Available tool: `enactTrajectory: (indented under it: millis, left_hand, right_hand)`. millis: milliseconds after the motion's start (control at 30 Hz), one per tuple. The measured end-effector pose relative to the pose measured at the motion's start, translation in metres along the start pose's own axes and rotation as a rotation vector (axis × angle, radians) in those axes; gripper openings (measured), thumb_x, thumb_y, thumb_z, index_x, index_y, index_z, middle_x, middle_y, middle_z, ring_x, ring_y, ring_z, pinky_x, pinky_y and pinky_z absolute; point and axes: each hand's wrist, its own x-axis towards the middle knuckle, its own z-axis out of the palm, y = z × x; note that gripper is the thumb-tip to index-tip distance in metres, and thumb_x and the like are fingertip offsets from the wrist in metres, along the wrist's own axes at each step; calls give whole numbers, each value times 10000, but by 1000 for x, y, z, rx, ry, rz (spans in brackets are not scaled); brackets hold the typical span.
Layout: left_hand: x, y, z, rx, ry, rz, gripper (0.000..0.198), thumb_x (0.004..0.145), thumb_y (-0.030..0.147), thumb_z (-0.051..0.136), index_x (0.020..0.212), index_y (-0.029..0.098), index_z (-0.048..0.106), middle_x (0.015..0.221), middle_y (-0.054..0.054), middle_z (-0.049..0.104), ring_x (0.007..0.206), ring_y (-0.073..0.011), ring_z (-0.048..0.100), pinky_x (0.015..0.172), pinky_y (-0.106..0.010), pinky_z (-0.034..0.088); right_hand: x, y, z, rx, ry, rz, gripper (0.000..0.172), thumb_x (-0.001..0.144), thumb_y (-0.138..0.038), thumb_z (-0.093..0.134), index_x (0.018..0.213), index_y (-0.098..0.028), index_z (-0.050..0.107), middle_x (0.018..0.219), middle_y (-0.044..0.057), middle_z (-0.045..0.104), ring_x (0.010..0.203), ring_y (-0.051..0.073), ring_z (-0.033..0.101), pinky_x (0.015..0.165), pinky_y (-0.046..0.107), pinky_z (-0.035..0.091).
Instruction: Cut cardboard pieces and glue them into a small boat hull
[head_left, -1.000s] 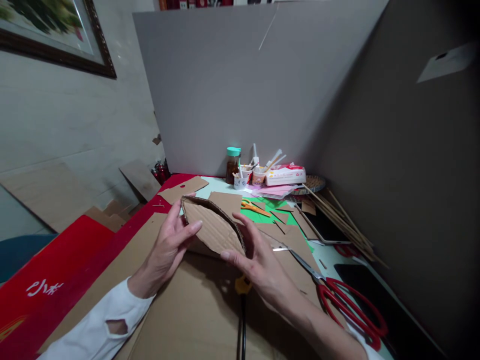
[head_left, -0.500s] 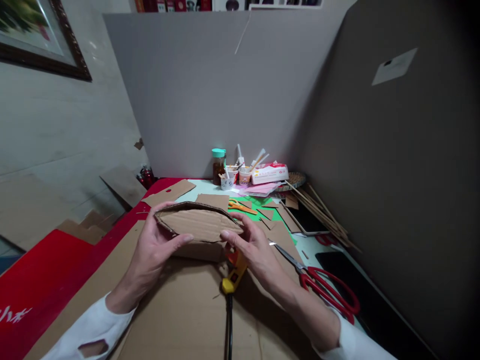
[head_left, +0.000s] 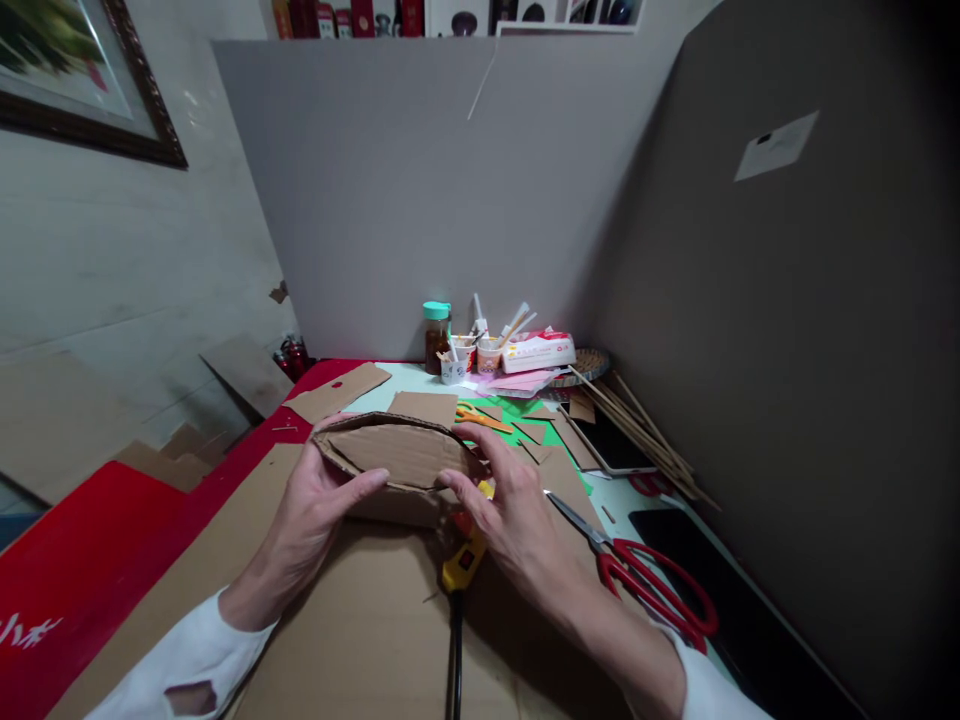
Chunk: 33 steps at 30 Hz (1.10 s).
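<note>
Brown corrugated cardboard fills the middle of my view: a pointed cardboard form (head_left: 409, 455) held up just beyond the yellow tool (head_left: 466, 565), which I take as my marker. I see the left hand (head_left: 307, 515) pinching one end, thumb along the near edge and fingers curled behind; the right hand (head_left: 517, 510) has the same kind of grip on the other end. Both are closed on the cardboard. I judge that this two-ended hold keeps the narrow rim against the ribbed floor, since a dark line shows between them along the far side. Whether they are joined, I cannot tell.

Left of the tool lies a bare stretch of cardboard sheet (head_left: 337, 620), probably serving as a work mat. The tool's black cord (head_left: 455, 660) runs toward me, and the right hand partly hides the tool itself. To the tool's right, red-handled scissors (head_left: 652, 590) lie beside the right forearm, close enough that I would mind them. Well beyond the tool, orange scissors (head_left: 484, 417), a lidded jar (head_left: 436, 340) and a paper cup (head_left: 489, 357) sit on the bench (head_left: 409, 376).
</note>
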Motion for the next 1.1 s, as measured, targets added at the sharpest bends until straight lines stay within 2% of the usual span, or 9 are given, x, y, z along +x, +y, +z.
enactTrajectory:
  millis: [167, 300, 367, 567, 700, 900, 1000, 1100]
  left_hand:
    - [-1, -4, 1, -26, 2, 1, 673, 679, 246, 885, 1253, 246, 534, 1337, -65, 649, 1309, -291, 554, 1088, -399, 442]
    - [-3, -10, 1, -54, -13, -55, 667, 661, 242, 893, 1229, 240, 543, 1275, -72, 695, 1246, -290, 607, 1062, -414, 470]
    - [-3, -12, 1, -55, -19, -77, 640, 652, 234, 897, 1195, 240, 558, 1219, -68, 718, 1189, -290, 640, 1019, -412, 503]
    - [-2, -14, -1, -69, -59, -87, 611, 655, 207, 897, 1174, 239, 575, 1184, -57, 719, 1156, -268, 644, 979, -374, 524]
    - [-3, -14, -2, -92, -98, -99, 579, 700, 200, 871, 1191, 235, 565, 1181, -54, 711, 1140, -246, 643, 956, -346, 533]
    - [-5, -13, -3, -96, -134, -141, 498, 756, 225, 832, 1185, 221, 580, 1149, -69, 715, 1103, -263, 655, 913, -369, 557]
    - [-5, -13, -3, -78, -111, -130, 509, 749, 240, 840, 1190, 228, 587, 1146, -53, 708, 1111, -249, 640, 935, -348, 535]
    - [-5, -13, -3, -62, -88, -117, 501, 744, 262, 844, 1183, 238, 603, 1143, -36, 701, 1119, -242, 631, 961, -338, 512]
  right_hand:
    - [2, 7, 0, -90, 19, -91, 175, 916, -185, 612, 1088, -218, 621, 1154, 116, 662, 1049, 287, 574, 906, 430, 463]
    - [3, 8, 0, -130, 34, -89, 61, 901, -194, 615, 950, -230, 620, 1088, 117, 653, 1033, 307, 542, 893, 452, 435]
    - [2, 7, -1, -132, 22, -67, 26, 901, -214, 612, 891, -238, 611, 993, 94, 652, 975, 298, 550, 856, 435, 439]
    - [1, 5, -4, -57, -85, 71, 129, 954, -261, 551, 844, -217, 602, 791, 25, 638, 723, 204, 580, 648, 310, 442]
    - [5, 8, -7, -23, -132, 130, 172, 950, -266, 558, 794, -205, 601, 695, -10, 611, 633, 170, 557, 586, 280, 405]
    - [5, 6, -7, -78, -134, 129, 187, 930, -255, 586, 753, -208, 620, 694, 7, 620, 666, 199, 554, 601, 300, 380]
    - [4, 3, -5, -150, -96, 87, 118, 907, -225, 624, 793, -211, 649, 798, 54, 656, 790, 253, 554, 702, 353, 388]
    - [3, 1, -3, -193, -75, 53, 92, 873, -163, 659, 797, -214, 655, 871, 78, 632, 899, 286, 521, 796, 392, 380]
